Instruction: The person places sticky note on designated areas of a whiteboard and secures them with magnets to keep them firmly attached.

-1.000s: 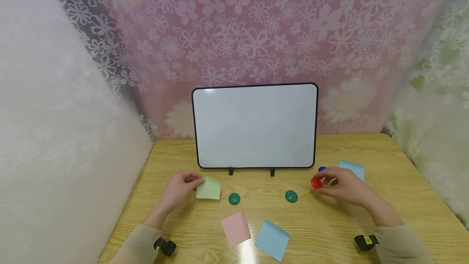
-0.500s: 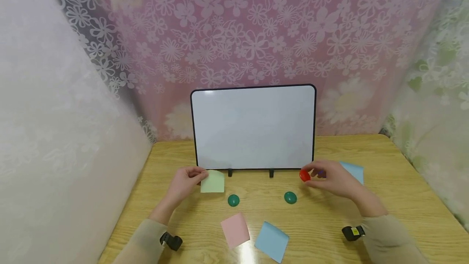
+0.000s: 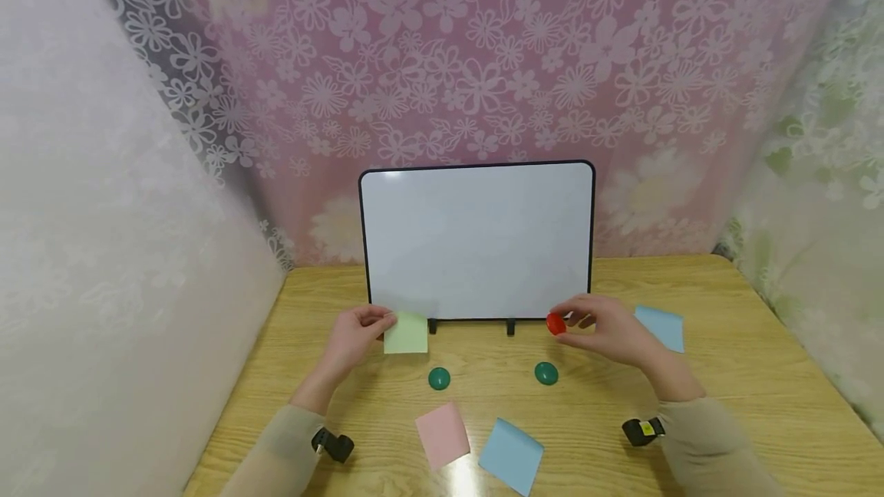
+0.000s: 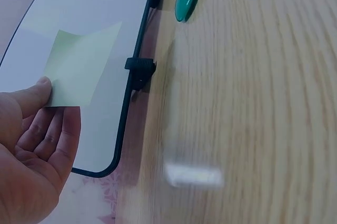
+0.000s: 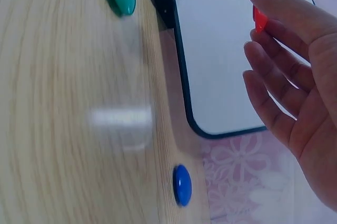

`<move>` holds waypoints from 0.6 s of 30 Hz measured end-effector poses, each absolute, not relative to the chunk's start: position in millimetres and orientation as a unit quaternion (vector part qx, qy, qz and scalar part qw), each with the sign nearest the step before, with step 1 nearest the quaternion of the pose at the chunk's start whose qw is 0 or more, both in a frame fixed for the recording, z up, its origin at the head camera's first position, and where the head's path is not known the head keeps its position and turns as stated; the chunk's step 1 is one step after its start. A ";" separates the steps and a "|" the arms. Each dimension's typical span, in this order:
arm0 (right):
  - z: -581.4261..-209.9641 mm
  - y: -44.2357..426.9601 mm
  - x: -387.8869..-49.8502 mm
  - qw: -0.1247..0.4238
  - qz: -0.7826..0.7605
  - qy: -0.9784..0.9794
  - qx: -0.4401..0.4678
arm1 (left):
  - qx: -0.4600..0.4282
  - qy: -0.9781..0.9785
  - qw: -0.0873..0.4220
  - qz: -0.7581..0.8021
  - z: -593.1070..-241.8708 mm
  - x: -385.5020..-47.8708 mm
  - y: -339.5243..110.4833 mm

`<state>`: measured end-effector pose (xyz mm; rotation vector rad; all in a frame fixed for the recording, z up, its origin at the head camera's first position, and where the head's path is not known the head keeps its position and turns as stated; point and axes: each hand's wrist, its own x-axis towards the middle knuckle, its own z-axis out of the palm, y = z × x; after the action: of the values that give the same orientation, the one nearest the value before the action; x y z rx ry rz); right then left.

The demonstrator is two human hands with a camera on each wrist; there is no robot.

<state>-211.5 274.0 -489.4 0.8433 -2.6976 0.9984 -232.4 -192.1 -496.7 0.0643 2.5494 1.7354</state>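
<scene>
A light green sticky note is pinched at its upper left corner by my left hand, with the thumb on its front in the left wrist view. The note hangs before the lower left part of a black-framed whiteboard. Between the thumb and index finger of my right hand is a round red magnet, near the board's lower right corner. My other right fingers are loosely bent in the right wrist view. Two green magnets lie on the wooden table in front of the board.
A pink sticky note and a blue sticky note lie near the front. Another blue note lies at the right. A blue magnet rests beside the board. Black feet hold the board up.
The left hand has carried the green note right and toward the board. The right hand has brought the red magnet left and slightly up, toward the board. The other notes stay put.
</scene>
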 end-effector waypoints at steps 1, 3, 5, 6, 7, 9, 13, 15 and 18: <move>-489.6 271.2 -212.7 0.073 0.332 -0.897 0.283 | 0.023 0.826 0.025 0.563 -496.3 -233.5 -191.4; -489.9 266.0 -215.3 0.073 0.333 -0.896 0.286 | 0.028 0.824 0.021 0.566 -496.0 -235.6 -189.8; -490.4 260.3 -217.9 0.069 0.336 -0.894 0.290 | 0.030 0.822 0.016 0.569 -496.5 -238.0 -188.2; -489.9 257.2 -218.7 0.066 0.338 -0.893 0.290 | 0.031 0.822 0.014 0.569 -496.7 -239.0 -187.1; -489.7 254.3 -219.8 0.064 0.340 -0.892 0.291 | 0.031 0.821 0.011 0.570 -496.8 -240.2 -186.1; -489.0 248.6 -221.6 0.062 0.344 -0.889 0.295 | 0.031 0.817 0.010 0.575 -497.6 -242.5 -183.7; -488.7 238.0 -226.3 0.065 0.353 -0.883 0.303 | 0.036 0.808 0.010 0.588 -498.8 -247.4 -178.5; -489.3 232.9 -229.2 0.062 0.361 -0.879 0.305 | 0.043 0.802 0.010 0.595 -498.6 -249.6 -175.9; -489.9 225.4 -234.4 0.058 0.373 -0.873 0.310 | 0.046 0.797 0.014 0.602 -496.6 -252.8 -172.3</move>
<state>-234.4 225.4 -489.9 0.9389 -2.6446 1.1318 -252.8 -172.3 -496.6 0.1426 2.4824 1.8755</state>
